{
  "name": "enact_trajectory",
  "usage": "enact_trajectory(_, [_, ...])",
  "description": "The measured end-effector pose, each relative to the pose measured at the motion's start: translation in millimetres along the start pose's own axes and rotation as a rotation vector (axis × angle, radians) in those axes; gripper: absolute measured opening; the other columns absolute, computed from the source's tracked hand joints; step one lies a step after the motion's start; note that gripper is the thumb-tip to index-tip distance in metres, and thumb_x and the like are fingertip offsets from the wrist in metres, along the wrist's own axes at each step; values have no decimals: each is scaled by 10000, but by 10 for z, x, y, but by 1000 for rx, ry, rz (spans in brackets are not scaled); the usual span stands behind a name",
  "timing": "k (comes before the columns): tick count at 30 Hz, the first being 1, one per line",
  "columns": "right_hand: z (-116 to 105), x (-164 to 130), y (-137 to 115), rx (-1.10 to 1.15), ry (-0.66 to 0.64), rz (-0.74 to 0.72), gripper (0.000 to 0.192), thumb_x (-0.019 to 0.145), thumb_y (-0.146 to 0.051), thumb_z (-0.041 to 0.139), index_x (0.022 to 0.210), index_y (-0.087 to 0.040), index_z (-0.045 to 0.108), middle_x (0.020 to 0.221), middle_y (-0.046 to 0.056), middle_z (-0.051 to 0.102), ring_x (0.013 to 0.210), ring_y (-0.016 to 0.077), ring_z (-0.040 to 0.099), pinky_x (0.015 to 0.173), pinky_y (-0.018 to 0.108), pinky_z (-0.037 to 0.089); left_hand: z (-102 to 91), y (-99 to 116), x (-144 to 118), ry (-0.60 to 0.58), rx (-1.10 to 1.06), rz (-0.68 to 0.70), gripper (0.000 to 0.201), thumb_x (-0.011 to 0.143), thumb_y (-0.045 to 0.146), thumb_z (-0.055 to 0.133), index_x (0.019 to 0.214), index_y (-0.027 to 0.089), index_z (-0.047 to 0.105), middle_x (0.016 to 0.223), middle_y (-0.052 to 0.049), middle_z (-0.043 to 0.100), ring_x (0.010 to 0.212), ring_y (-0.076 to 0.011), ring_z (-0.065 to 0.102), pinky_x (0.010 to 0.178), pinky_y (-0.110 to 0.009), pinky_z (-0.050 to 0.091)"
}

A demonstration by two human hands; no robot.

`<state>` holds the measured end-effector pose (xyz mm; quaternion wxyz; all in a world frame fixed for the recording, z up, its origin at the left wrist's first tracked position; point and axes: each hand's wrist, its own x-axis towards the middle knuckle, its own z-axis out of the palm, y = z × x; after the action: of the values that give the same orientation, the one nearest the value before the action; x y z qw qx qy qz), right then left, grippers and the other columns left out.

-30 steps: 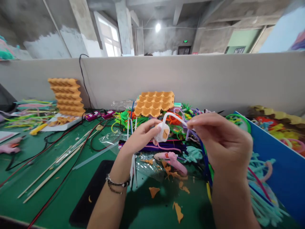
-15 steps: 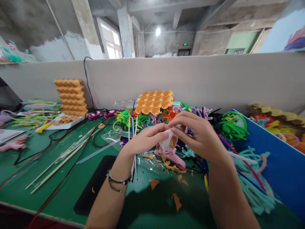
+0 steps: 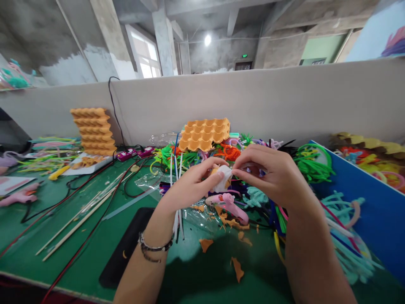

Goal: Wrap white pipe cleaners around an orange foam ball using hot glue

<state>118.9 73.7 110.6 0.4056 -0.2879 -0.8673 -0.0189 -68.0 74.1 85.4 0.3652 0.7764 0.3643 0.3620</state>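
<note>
My left hand [image 3: 193, 183] and my right hand [image 3: 272, 175] meet above the green table [image 3: 79, 253]. Between their fingertips they pinch a small orange piece wrapped in a white pipe cleaner [image 3: 223, 179]. Thin white strands hang down from my left palm. A pink glue gun [image 3: 230, 204] lies just below the hands, on clear plastic among orange scraps [image 3: 236, 270].
An orange egg tray [image 3: 205, 133] rests on a heap of coloured pipe cleaners [image 3: 310, 166] behind the hands. A stack of orange trays [image 3: 93, 131] stands at the back left. Wooden sticks [image 3: 79, 221], red cables, a black mat [image 3: 126, 249] and a blue box [image 3: 373, 202] surround the hands.
My right hand came in from the right with the white pipe cleaner's free end, and both hands closed around the small wrapped piece. The long loop that stood above it is gone.
</note>
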Motion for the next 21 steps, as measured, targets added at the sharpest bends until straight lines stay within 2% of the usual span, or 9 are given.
enact_trajectory(5, [11,5,17,17,15,-5,89,808,-220,591,729,-185,570,668,-19,558,535,64,425,501,194,357,-20,5,1,30,68,44,283,866,354,403,1015,173,562,799,-9,555,578,-72,467,487,-188,401])
enact_trajectory(11, [36,8,16,56,-10,49,99,799,-205,581,707,-186,549,645,-35,534,509,56,400,473,194,326,-26,32,7,109,27,51,263,802,305,488,1015,159,536,900,-44,579,687,-103,526,564,-214,431])
enact_trajectory(21, [50,-6,-32,103,15,70,122,786,-181,578,675,-191,527,622,-40,524,489,55,383,437,208,295,-30,89,-54,145,80,112,260,780,279,537,1017,173,525,1005,-57,567,783,-122,549,607,-209,459])
